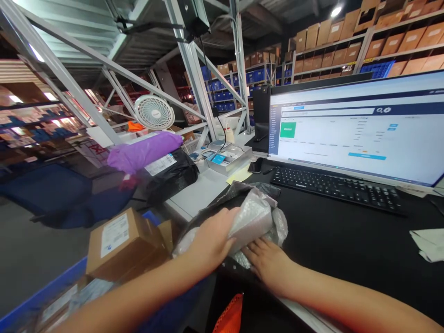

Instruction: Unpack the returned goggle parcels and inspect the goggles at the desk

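A bubble-wrapped package lies at the near edge of the black desk mat, partly on a dark plastic mailer bag. My left hand is wrapped over the package's left end and grips it. My right hand lies under and against the package's near side, its fingers stretched toward the wrap.
A black keyboard and a wide lit monitor stand behind the package. A phone and yellow note lie left of the keyboard. A black parcel, a purple parcel, a fan and a cardboard box sit at left. Papers lie at right.
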Motion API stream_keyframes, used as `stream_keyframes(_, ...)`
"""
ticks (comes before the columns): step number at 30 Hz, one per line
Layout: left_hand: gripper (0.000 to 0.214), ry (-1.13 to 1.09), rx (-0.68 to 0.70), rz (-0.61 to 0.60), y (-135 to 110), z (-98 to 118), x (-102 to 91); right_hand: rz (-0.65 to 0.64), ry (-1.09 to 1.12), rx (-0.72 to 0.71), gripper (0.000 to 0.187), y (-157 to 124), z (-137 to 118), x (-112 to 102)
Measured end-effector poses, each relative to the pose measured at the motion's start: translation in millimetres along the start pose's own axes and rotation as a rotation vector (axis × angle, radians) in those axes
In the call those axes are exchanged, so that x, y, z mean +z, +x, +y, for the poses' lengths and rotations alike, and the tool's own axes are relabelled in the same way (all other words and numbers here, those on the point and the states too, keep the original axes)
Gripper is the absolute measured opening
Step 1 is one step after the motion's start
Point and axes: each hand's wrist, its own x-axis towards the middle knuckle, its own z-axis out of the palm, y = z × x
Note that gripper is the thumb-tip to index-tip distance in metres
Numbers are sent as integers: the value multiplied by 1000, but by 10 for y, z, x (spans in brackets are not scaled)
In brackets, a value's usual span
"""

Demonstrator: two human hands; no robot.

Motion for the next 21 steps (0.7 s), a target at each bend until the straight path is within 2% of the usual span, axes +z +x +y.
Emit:
stream_keyframes(3,60,-15,146,97,-34,47,57,143,49,7,57,0,59,-29)
stream_keyframes(8,73,76,280,343,49,64,80,377,200,-10,46,-16,219,-234)
stream_keyframes(11,76,116,343,400,111,106,25,386,454,-46,34,-29,272,-326)
stream_keyframes(13,74,141,357,417,134,121,-10,386,543,-75,29,-28,277,-348)
stream_keyframes(15,69,177,333,425,152,102,-27,428,475,-126,28,-29,260,-352)
stream_keyframes(17,65,223,299,406,167,56,-19,455,316,-208,25,-46,223,-364)
stream_keyframes(21,65,425,319,366,140,-4,94,357,77,-283,15,-220,120,-520)
